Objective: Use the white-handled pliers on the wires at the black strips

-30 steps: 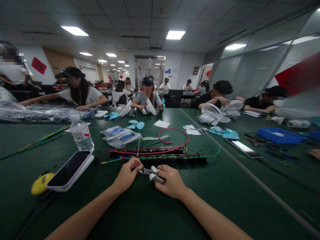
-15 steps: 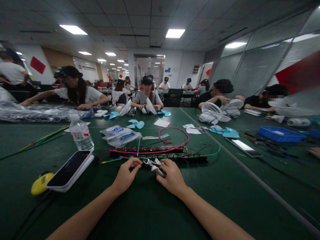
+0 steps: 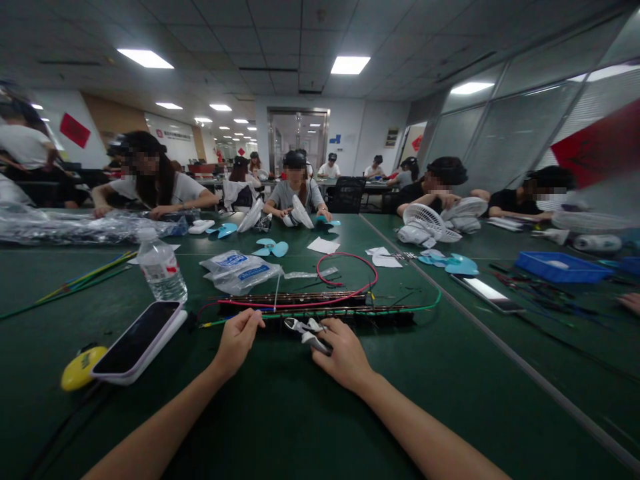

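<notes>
R hand (image 3: 343,353) is gripping cutters (image 3: 306,331), closed round handles, tips lying at near strip (image 3: 340,313) on green counter (image 3: 300,413). L hand (image 3: 237,339) is pinching green wire (image 3: 280,316) beside strip. Phone (image 3: 137,340) and bottle (image 3: 160,265) are sitting well left.

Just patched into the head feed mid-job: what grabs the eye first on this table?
Dead centre, the left hand pinches wires at the end of two long dark terminal strips, while the right hand holds white-handled cutters against them. A red wire loops up behind the strips. At the left lie a phone, face up, beside a yellow tape measure, with a water bottle behind.
</notes>
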